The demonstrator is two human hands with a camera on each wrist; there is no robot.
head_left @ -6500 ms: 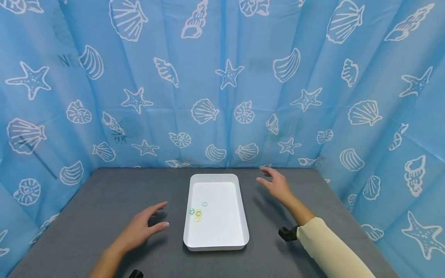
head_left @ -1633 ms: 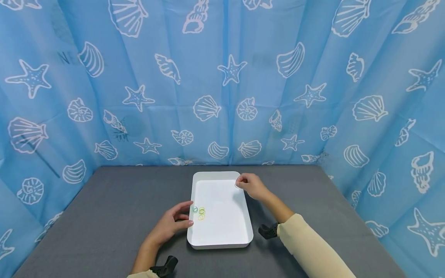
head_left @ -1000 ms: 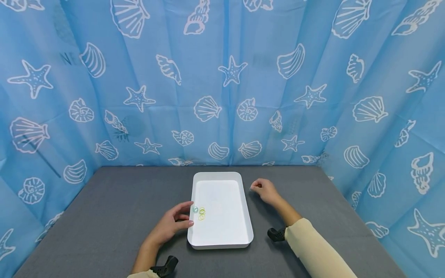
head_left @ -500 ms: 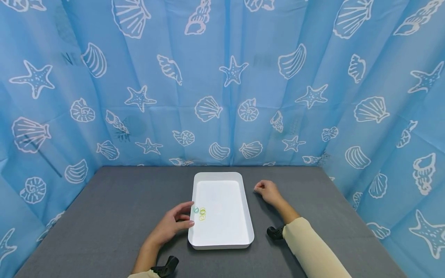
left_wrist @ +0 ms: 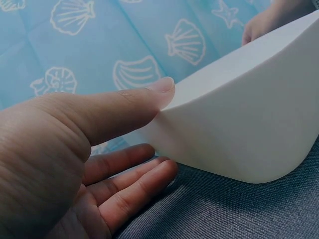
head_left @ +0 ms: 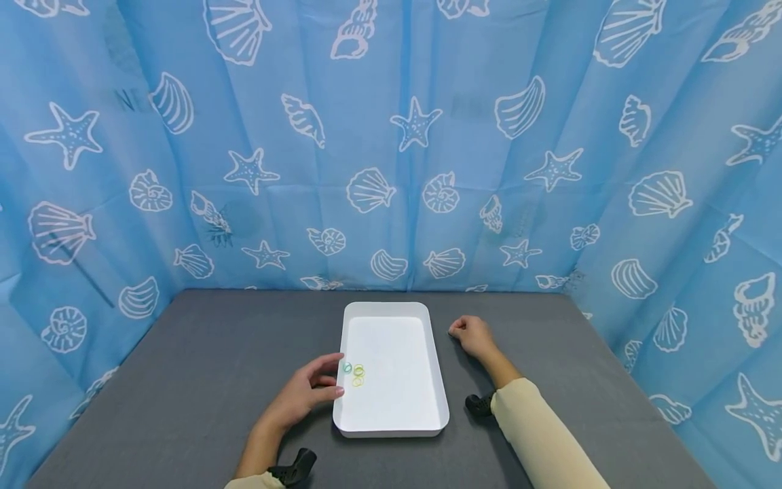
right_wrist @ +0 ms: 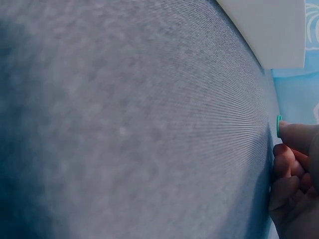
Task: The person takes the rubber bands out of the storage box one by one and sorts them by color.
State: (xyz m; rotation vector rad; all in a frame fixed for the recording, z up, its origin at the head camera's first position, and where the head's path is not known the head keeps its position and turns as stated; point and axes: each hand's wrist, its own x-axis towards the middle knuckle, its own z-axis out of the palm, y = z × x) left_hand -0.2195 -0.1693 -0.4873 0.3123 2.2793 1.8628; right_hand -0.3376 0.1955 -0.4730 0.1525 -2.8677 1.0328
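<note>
A white rectangular tray (head_left: 394,380) stands on the grey table. Inside, near its left wall, lie a teal rubber band (head_left: 347,367) and a few yellow-green rubber bands (head_left: 358,371). My left hand (head_left: 301,392) is at the tray's left side; its thumb (left_wrist: 124,110) touches the rim and the other fingers extend loosely beside the wall. To the right of the tray, low over the table, my right hand (head_left: 475,335) has curled fingers and pinches a small green rubber band (right_wrist: 279,126) at the thumb tip. The index fingertip is hidden in the right wrist view.
Grey cloth covers the table (head_left: 244,333). A blue curtain (head_left: 391,149) with white shell and starfish prints hangs behind and along both sides. Black wrist devices show on the left wrist (head_left: 295,467) and right wrist (head_left: 478,405).
The separate green band has left the tray in my right hand, which carried it over the right rim to the table. My left hand came to the tray's left rim and has stayed there.
</note>
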